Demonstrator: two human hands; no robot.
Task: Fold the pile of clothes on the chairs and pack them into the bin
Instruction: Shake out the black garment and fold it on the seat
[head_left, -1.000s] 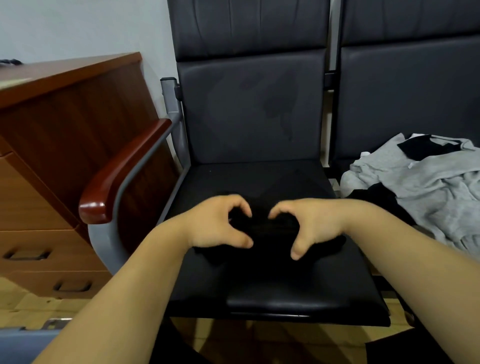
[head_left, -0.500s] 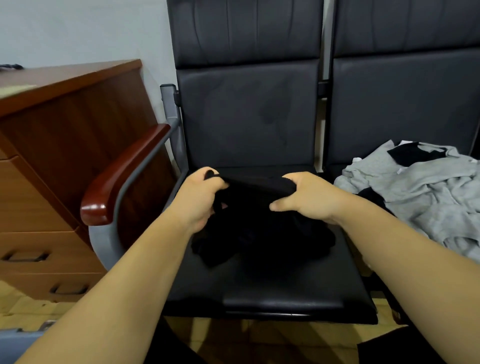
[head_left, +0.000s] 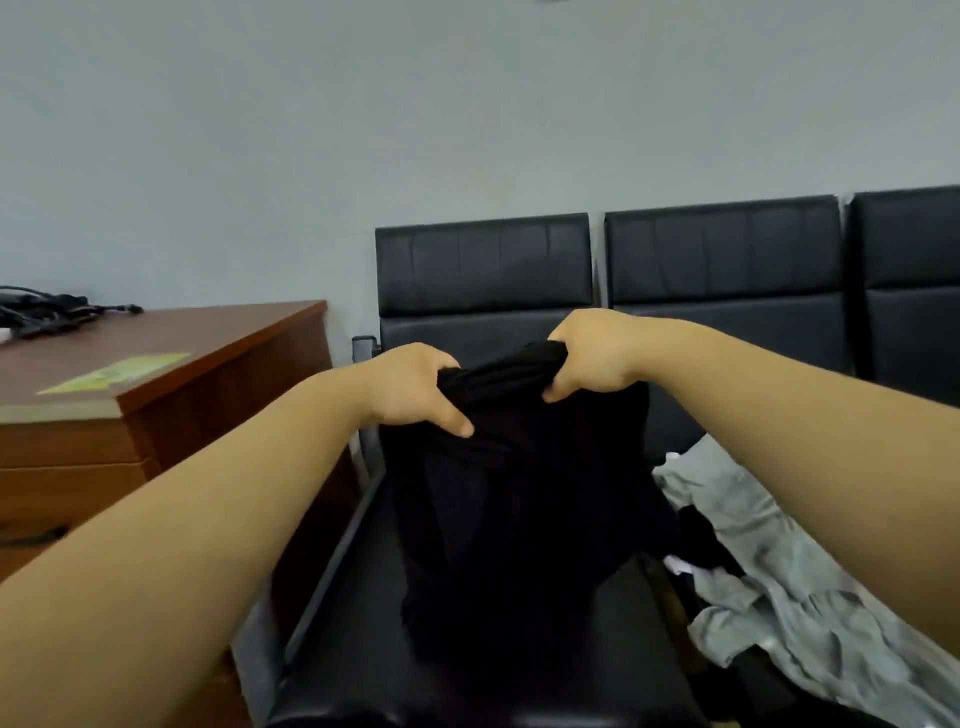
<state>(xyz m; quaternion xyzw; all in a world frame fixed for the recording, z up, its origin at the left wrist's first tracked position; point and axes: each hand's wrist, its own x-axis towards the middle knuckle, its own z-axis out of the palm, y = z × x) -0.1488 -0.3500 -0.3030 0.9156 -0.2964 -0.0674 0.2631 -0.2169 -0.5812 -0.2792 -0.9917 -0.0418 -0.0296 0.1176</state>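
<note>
We hold the black garment (head_left: 519, 493) up in front of the chair (head_left: 483, 270). Our left hand (head_left: 415, 387) and right hand (head_left: 592, 356) are each clenched round a bunched bit of its top edge, close together. The cloth hangs down towards the seat, and we cannot tell whether its lower end rests there or hangs just above. The pile of clothes (head_left: 779, 597) lies on the next seat to the right. No bin is in view.

We judge the main risk to be this: with our grips so close and the edge bunched, the garment may not open flat, so any fold would come out crooked. The hem could also drag into the grey pile and tangle, or slip off the front of the seat onto the floor.
</note>
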